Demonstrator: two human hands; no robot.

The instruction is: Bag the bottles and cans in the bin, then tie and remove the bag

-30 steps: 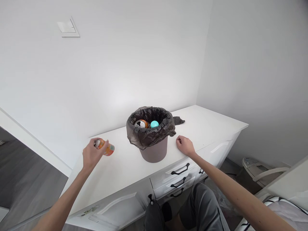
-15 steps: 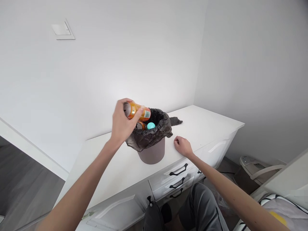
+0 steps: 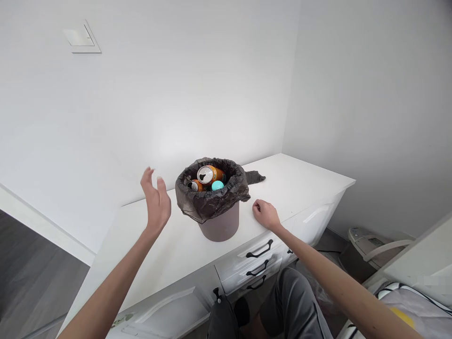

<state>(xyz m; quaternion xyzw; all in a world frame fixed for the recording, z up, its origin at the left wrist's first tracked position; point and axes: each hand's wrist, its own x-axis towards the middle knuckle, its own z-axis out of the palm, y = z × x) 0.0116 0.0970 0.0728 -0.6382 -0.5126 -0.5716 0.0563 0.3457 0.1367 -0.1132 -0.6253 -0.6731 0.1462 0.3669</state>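
Inside a gray bin (image 3: 221,228) lined with a black bag (image 3: 215,206), a rear orange can (image 3: 211,174) is seen tilted, its top turned leftward, beside a front orange can (image 3: 195,185) and a turquoise round object (image 3: 218,185); the bin is set near the front edge of a white cabinet top (image 3: 303,176); the left hand (image 3: 157,202) is raised to the bin's left, thumb and fingers parted in a wide curve; the right hand (image 3: 267,214) is rested near the front edge, curled into a loose fist; dark plastic (image 3: 255,177) is spread toward the back edge.
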